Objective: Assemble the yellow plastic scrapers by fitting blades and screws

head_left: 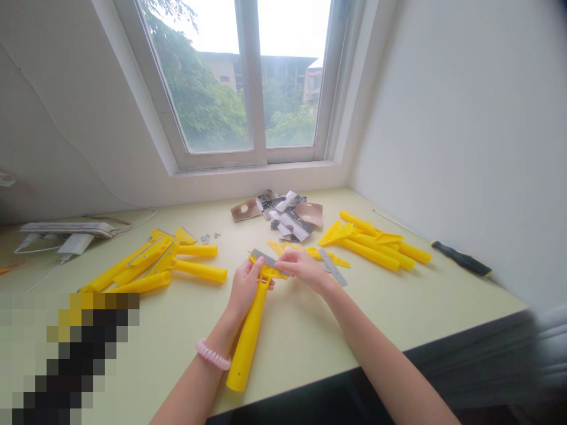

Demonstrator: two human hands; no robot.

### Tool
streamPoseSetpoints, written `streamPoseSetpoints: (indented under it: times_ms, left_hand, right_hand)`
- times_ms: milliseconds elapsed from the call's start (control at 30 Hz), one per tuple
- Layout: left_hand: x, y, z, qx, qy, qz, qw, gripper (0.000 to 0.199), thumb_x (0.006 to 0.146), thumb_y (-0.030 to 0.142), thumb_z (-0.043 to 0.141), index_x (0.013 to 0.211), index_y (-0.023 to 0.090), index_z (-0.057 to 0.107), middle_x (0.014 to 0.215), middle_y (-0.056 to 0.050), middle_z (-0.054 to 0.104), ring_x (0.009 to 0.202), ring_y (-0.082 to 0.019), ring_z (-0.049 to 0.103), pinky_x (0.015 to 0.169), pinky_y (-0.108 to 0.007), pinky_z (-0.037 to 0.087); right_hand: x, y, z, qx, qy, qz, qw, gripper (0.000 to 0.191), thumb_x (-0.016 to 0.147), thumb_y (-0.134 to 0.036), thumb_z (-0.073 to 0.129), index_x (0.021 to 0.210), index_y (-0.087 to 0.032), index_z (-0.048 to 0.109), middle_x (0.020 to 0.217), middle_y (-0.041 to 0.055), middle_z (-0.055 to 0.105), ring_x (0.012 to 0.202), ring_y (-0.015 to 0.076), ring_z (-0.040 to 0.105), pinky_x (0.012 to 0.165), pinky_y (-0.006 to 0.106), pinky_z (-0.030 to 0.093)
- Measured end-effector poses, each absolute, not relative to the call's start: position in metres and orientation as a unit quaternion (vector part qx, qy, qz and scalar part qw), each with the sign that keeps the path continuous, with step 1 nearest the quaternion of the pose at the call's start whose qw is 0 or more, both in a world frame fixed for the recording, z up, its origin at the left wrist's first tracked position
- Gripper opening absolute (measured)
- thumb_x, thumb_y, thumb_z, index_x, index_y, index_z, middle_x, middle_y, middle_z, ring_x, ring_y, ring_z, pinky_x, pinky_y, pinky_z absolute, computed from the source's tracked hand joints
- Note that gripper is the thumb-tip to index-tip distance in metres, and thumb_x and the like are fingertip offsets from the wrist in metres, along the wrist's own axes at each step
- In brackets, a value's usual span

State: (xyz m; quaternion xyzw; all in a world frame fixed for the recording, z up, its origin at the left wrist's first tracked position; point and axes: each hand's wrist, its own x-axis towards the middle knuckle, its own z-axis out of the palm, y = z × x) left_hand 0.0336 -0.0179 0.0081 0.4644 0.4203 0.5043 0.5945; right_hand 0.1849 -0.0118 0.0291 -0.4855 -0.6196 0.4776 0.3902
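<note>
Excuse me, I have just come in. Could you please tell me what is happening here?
A person has both hands on a yellow scraper. The left hand holds it near its head, with the handle pointing back toward the person. A metal blade lies at the head, and the right hand has its fingers at the blade's right end. A loose blade lies beside that hand, small screws farther back on the left, and a screwdriver at the right.

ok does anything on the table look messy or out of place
Two spots: small metal pieces, perhaps screws, lie scattered on the table with no container, and cardboard pieces sit in a jumbled heap below the window. The lower left is pixelated, so I can't judge there.
</note>
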Motion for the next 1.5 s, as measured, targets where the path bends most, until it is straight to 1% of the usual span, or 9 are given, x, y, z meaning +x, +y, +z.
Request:
streamPoseSetpoints:
  times_ms: [167,567,767,967,1100,1200,1300,1400,1500]
  left_hand:
    - [0.031,-0.018,0.006,0.469,0.411,0.528,0.576,0.028,0.073,0.040,0.054,0.078,0.013,0.051,0.054,0.002,0.056,0.040,-0.011,0.053,0.043,-0.024,0.042]
    - [0.033,-0.018,0.010,0.458,0.413,0.524,0.588,0.028,0.075,0.040,0.052,0.085,0.014,0.048,0.056,0.002,0.056,0.041,-0.011,0.053,0.042,-0.023,0.042]
    - [0.032,-0.017,0.009,0.424,0.424,0.512,0.615,0.028,0.074,0.040,0.052,0.087,0.016,0.047,0.066,0.000,0.059,0.045,-0.011,0.054,0.045,-0.025,0.044]
    - [0.033,-0.018,0.011,0.410,0.443,0.500,0.620,0.025,0.071,0.035,0.054,0.085,0.016,0.048,0.071,0.000,0.060,0.046,-0.010,0.054,0.047,-0.025,0.045]
    - [0.035,-0.021,0.014,0.412,0.447,0.488,0.627,0.024,0.071,0.035,0.054,0.084,0.016,0.048,0.069,0.000,0.059,0.045,-0.010,0.053,0.045,-0.024,0.044]
    - [0.036,-0.022,0.016,0.420,0.454,0.475,0.627,0.024,0.071,0.036,0.052,0.084,0.015,0.048,0.065,0.000,0.058,0.045,-0.012,0.054,0.045,-0.024,0.043]
    - [0.036,-0.022,0.016,0.419,0.454,0.474,0.627,0.025,0.071,0.035,0.052,0.085,0.015,0.048,0.065,0.000,0.058,0.045,-0.012,0.054,0.045,-0.024,0.043]
    - [0.036,-0.022,0.015,0.421,0.450,0.470,0.632,0.026,0.071,0.035,0.052,0.086,0.015,0.048,0.064,0.000,0.058,0.045,-0.012,0.054,0.044,-0.024,0.043]
    - [0.037,-0.023,0.015,0.427,0.440,0.465,0.638,0.026,0.071,0.034,0.053,0.088,0.014,0.050,0.064,0.000,0.058,0.044,-0.011,0.053,0.045,-0.024,0.044]
  right_hand:
    - [0.184,-0.012,0.026,-0.480,-0.617,0.483,0.393,0.015,0.065,-0.031,0.059,0.062,-0.016,0.061,0.060,-0.0010,0.054,0.057,0.0104,0.046,0.053,0.022,0.034]
    - [0.184,-0.012,0.029,-0.457,-0.608,0.485,0.431,0.015,0.065,-0.030,0.060,0.069,-0.016,0.063,0.065,-0.0002,0.057,0.060,0.0117,0.050,0.058,0.025,0.038]
    - [0.187,-0.011,0.031,-0.494,-0.553,0.468,0.481,0.013,0.060,-0.029,0.064,0.066,-0.017,0.062,0.068,0.0005,0.060,0.066,0.0136,0.053,0.064,0.026,0.040]
    - [0.190,-0.013,0.037,-0.439,-0.457,0.532,0.562,0.036,0.058,-0.022,0.064,0.093,-0.023,0.056,0.076,-0.0008,0.062,0.060,0.0132,0.059,0.057,0.025,0.041]
    - [0.194,-0.010,0.036,-0.413,-0.439,0.551,0.577,0.023,0.063,-0.022,0.057,0.085,-0.019,0.062,0.087,0.0037,0.065,0.077,0.0187,0.063,0.068,0.029,0.044]
    - [0.195,-0.007,0.034,-0.402,-0.430,0.565,0.579,0.026,0.067,-0.025,0.052,0.088,-0.019,0.065,0.090,0.0047,0.066,0.086,0.0192,0.061,0.078,0.031,0.043]
    - [0.195,-0.007,0.033,-0.393,-0.444,0.552,0.587,0.028,0.067,-0.025,0.053,0.092,-0.021,0.066,0.095,0.0038,0.066,0.091,0.0186,0.059,0.081,0.031,0.042]
    - [0.194,-0.008,0.034,-0.410,-0.476,0.503,0.594,0.028,0.066,-0.028,0.059,0.092,-0.019,0.065,0.089,0.0045,0.066,0.083,0.0177,0.060,0.076,0.031,0.043]
    - [0.194,-0.010,0.037,-0.466,-0.502,0.416,0.599,0.024,0.065,-0.036,0.062,0.078,-0.015,0.066,0.073,0.0044,0.065,0.066,0.0159,0.058,0.066,0.029,0.044]
